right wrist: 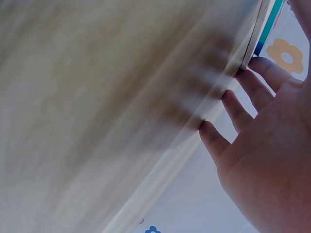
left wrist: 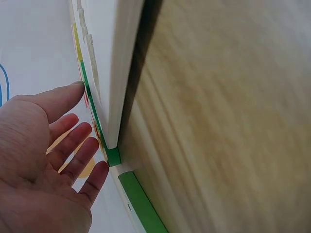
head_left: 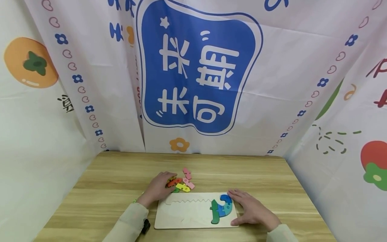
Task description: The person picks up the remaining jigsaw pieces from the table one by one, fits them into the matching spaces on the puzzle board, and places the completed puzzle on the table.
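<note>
On the white cloth point(head_left: 272, 84) behind the desk point(head_left: 127, 171), a blue panel point(head_left: 192, 80) bears 4 large white Chinese characters turned sideways, in 2 columns: 未来 and 可期. Blue lettering point(head_left: 116, 32) at the upper left of that cloth is partly cut off and unclear. Dark lettering point(head_left: 66, 103) on the left side is too small to read surely; red strokes point(head_left: 381, 67) at far right run out of view.

Pink, yellow, green and blue puzzle pieces point(head_left: 215, 215); one overlapped piece point(head_left: 174, 182) apparently red; cream board point(head_left: 187, 215); tan wood-grained table point(head_left: 121, 174).
</note>
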Tool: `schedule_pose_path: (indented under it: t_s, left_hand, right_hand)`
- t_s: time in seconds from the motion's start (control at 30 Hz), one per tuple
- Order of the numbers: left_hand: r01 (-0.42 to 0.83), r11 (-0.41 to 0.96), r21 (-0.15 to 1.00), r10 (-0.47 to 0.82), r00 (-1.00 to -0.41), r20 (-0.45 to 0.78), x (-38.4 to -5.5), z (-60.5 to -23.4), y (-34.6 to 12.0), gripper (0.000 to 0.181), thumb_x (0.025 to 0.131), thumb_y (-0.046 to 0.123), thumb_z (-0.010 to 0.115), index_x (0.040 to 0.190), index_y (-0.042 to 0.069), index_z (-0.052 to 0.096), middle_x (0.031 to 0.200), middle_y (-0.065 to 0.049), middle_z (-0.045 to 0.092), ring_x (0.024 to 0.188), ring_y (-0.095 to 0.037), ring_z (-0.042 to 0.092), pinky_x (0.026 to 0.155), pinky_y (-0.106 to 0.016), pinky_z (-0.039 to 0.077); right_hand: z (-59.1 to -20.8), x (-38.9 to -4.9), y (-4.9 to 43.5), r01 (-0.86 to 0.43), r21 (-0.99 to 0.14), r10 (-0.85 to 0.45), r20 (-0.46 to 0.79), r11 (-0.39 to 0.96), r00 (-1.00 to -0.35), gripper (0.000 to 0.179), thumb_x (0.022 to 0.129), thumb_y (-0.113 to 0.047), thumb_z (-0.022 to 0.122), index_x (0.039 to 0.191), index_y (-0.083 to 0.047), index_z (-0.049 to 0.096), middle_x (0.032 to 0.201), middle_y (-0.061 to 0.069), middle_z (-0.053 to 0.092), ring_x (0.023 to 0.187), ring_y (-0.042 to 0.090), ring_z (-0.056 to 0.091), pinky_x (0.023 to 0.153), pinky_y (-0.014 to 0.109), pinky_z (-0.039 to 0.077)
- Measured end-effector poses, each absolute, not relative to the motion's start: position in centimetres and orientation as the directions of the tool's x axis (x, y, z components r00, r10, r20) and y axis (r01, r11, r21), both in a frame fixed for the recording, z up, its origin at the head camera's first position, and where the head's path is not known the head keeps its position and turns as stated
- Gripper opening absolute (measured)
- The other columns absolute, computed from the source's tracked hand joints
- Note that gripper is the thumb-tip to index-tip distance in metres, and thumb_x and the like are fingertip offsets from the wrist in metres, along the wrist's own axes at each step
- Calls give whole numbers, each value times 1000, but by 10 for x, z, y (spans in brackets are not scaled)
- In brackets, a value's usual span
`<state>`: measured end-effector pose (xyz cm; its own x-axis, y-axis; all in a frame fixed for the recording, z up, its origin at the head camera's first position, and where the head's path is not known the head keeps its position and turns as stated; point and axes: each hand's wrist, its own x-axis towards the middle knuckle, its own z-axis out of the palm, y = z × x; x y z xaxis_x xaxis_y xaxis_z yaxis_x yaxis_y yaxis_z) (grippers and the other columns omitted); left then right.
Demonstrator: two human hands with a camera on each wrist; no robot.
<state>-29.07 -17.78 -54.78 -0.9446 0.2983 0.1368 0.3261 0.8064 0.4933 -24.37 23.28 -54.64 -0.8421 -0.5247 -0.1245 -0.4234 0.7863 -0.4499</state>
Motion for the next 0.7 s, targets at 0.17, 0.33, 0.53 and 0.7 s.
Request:
schedule_pose_path:
  t_s: [0.17,0.33,0.53,0.7]
  left_hand:
    - [337,803,492,307,-941,144,-291,-547,-178,49,93,19,78,140,9,63,140,-14,64,129,-37,58,107,-59,48]
    - [345,804,484,315,-938,146,-293,-548,-178,49,95,19,77,140,9,63,140,-13,63,131,-38,57,109,-59,47]
    - [369,801,471,328,-929,171,-296,-548,-173,49,93,18,78,139,8,64,137,-12,65,129,-36,58,109,-58,48]
    - [364,799,478,329,-931,159,-304,-546,-164,49,94,19,78,140,10,63,135,-10,66,128,-33,58,109,-54,48]
  right_hand:
    - [-546,-244,233,-421,-455,-525,-125,785,-842,112,69,-68,85,159,-17,43,164,7,41,152,42,34,117,71,32]
    - [-547,-244,234,-419,-456,-523,-126,786,-843,112,69,-67,86,159,-17,42,165,8,41,152,42,33,117,71,32]
    - [-546,-244,234,-420,-455,-524,-128,785,-842,112,69,-67,85,159,-16,42,165,8,41,152,42,33,117,71,32]
    - [-545,-244,234,-426,-451,-529,-127,784,-839,112,69,-68,85,159,-15,42,165,8,41,152,42,34,117,70,32]
